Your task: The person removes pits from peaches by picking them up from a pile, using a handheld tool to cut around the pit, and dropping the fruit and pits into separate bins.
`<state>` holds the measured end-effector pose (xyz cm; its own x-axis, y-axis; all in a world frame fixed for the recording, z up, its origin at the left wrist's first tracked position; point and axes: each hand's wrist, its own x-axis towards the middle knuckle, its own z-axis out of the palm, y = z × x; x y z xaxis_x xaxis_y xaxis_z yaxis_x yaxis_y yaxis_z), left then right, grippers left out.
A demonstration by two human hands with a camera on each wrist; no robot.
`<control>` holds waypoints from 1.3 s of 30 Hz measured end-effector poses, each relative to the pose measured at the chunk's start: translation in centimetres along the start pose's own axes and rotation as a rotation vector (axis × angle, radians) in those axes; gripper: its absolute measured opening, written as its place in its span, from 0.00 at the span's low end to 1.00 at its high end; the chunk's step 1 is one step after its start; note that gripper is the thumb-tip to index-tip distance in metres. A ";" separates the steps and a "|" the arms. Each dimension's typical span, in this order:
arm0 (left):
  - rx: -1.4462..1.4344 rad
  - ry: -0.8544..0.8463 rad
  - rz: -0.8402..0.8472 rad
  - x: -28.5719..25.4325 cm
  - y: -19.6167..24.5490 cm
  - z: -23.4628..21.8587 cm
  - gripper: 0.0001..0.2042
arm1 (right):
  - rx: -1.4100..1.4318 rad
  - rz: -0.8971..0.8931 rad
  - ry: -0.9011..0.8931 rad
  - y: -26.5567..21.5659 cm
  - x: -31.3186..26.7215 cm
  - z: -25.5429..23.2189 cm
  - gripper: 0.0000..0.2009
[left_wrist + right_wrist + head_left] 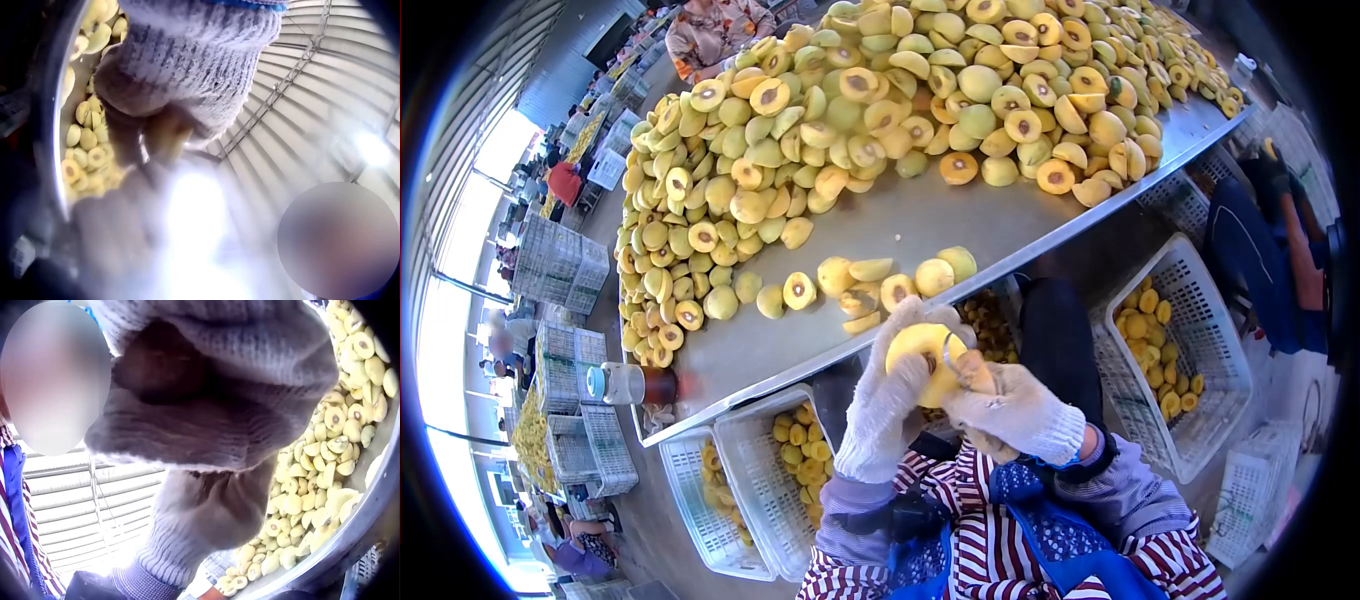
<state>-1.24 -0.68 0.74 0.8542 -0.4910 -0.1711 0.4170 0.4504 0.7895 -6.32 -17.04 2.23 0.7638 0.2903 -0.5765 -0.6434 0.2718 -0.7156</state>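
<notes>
In the head view, my gloved left hand [877,395] holds a yellow peach half [922,352] up in front of my body, near the metal table's front edge. The gloved right hand [1022,412] grips a small pitting tool [974,372] with a brownish handle and a curved metal blade, which is at the peach's cut side. Both hands are close together. In the left wrist view, the right glove [187,75] hangs over the tool's handle [167,134], and my left hand is blurred by glare. The left glove [209,515] shows below the right one in the right wrist view.
Halved peaches [820,130] lie heaped on the metal table [850,225], with several near its front edge. A jar with a blue lid [630,384] stands at the left corner. White crates [745,480] hold yellow halves below, and another crate [1200,300] stands at right.
</notes>
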 end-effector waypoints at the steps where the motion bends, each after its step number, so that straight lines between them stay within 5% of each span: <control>1: 0.085 -0.006 -0.042 -0.4 0.1 -0.6 0.32 | 0.028 -0.028 0.022 -0.3 -0.1 0.0 0.10; 5: 0.263 -0.029 -0.131 -1.0 -0.2 -2.9 0.36 | 0.086 -0.089 0.074 -0.9 -0.2 0.2 0.10; 9: -0.106 0.154 0.031 -0.7 -1.1 -1.6 0.31 | -0.027 -0.054 0.035 0.0 -0.1 1.6 0.10; 17: -0.036 0.174 0.172 -1.2 -1.8 -1.8 0.30 | -0.446 -0.086 0.065 2.5 1.7 2.0 0.18; 26: 0.365 0.293 0.584 -1.8 -2.7 1.0 0.28 | -0.118 -0.061 -0.017 1.8 1.3 3.3 0.16; 30: 0.583 0.216 0.558 -1.8 -1.2 0.1 0.26 | -0.074 0.051 -0.184 0.7 0.7 3.2 0.14; 33: 0.353 0.116 0.219 -1.5 0.7 -1.1 0.26 | -0.159 0.144 -0.162 0.8 1.0 3.0 0.14; 37: -0.010 0.233 0.034 -1.5 -0.1 -3.0 0.25 | -0.293 0.145 -0.206 2.0 1.0 4.8 0.13; 39: -0.101 0.203 0.128 -2.0 -1.5 -6.5 0.21 | -0.369 0.142 -0.066 2.0 1.5 4.6 0.12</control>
<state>-1.60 4.47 -3.90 0.9425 -0.2702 -0.1967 0.3220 0.5761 0.7513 -6.74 -11.81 1.79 0.6560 0.3633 -0.6616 -0.6713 -0.1198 -0.7314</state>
